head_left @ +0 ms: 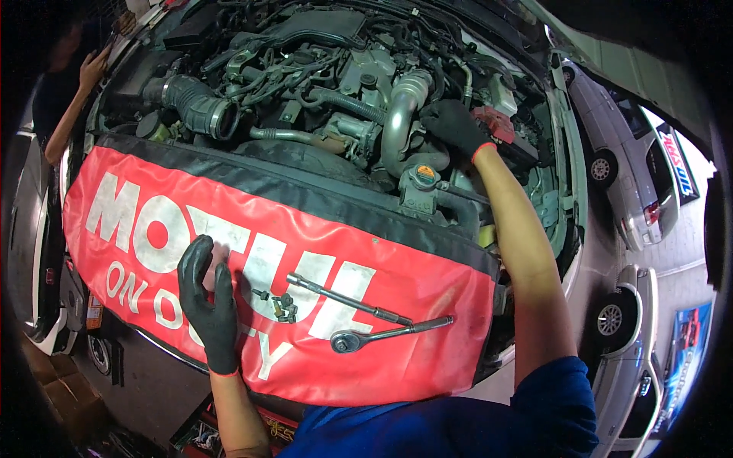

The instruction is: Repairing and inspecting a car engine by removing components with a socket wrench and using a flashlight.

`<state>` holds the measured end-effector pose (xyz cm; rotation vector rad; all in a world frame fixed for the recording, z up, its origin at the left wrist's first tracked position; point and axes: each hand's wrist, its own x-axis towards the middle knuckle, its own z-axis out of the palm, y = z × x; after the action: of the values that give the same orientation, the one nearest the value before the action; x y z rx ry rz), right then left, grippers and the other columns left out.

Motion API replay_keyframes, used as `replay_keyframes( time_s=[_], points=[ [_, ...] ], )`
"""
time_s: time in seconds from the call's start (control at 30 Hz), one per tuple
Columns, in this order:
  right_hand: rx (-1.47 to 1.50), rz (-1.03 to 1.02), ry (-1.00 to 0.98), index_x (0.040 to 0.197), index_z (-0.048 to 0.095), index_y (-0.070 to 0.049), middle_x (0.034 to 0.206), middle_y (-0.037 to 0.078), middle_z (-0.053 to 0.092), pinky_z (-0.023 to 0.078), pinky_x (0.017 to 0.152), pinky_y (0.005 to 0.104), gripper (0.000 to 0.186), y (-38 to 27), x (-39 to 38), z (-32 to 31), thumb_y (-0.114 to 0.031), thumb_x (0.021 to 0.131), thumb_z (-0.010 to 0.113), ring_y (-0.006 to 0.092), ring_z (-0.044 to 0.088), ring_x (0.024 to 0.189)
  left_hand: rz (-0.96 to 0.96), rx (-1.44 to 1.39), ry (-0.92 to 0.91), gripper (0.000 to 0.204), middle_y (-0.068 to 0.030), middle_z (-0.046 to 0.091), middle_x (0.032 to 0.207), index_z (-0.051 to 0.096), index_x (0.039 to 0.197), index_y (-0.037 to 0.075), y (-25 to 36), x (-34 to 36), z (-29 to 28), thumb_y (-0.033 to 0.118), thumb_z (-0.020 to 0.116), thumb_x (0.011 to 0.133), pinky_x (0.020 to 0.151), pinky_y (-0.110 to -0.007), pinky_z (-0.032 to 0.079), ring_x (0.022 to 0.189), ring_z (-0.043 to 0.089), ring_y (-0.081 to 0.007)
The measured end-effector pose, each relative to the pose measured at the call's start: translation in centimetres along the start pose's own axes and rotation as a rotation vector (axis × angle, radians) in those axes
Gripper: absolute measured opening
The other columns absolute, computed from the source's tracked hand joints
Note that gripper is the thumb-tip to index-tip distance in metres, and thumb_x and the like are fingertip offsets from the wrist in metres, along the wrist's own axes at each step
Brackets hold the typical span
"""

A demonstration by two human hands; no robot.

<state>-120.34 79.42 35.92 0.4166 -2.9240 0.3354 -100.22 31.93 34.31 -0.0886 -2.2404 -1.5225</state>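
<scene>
My left hand, in a black glove, hovers over or rests lightly on the red fender cover, its fingers stretched up and apart with nothing in them. Right of it on the cover lies a small group of bolts. Beside those are a long extension bar and a ratchet wrench, their right ends close together. My right hand, gloved too, reaches into the engine bay next to a silver metal pipe. Its fingertips are hidden against the dark parts, so any grip there does not show.
A radiator cap sits just in front of my right hand, and a red plastic cover beside it. A black corrugated intake hose has an uncovered end at left. Another person's hand is at the far left. Parked vehicles stand at right.
</scene>
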Motion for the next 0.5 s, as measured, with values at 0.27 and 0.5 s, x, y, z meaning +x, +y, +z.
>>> replay_keyframes(
  time_s=[0.27,0.5],
  points=[
    [-0.35,-0.108,0.076,0.083,0.068,-0.004,0.081,0.02,0.067,0.051,0.072,0.0501,0.024,0.1,0.9,1.0,-0.026,0.083,0.057,0.0391,0.065,0.078,0.035,0.021,-0.011,0.034,-0.0159,0.057,0.126,0.056,0.122,-0.003,0.1,0.1,-0.2,-0.001,0.059,0.088,0.1,-0.04,0.046,0.118,0.055,-0.0267],
    [-0.184,-0.146,0.006,0.087,0.07,-0.004,0.084,0.02,0.068,0.052,0.076,0.0465,0.021,1.1,1.5,-0.1,-0.022,0.078,0.063,0.0374,0.066,0.083,0.027,0.022,0.008,0.033,-0.0163,0.059,0.124,0.058,0.121,-0.002,-0.1,0.2,-0.2,-0.001,0.058,0.088,0.103,-0.04,0.042,0.12,0.055,-0.0277]
  ],
)
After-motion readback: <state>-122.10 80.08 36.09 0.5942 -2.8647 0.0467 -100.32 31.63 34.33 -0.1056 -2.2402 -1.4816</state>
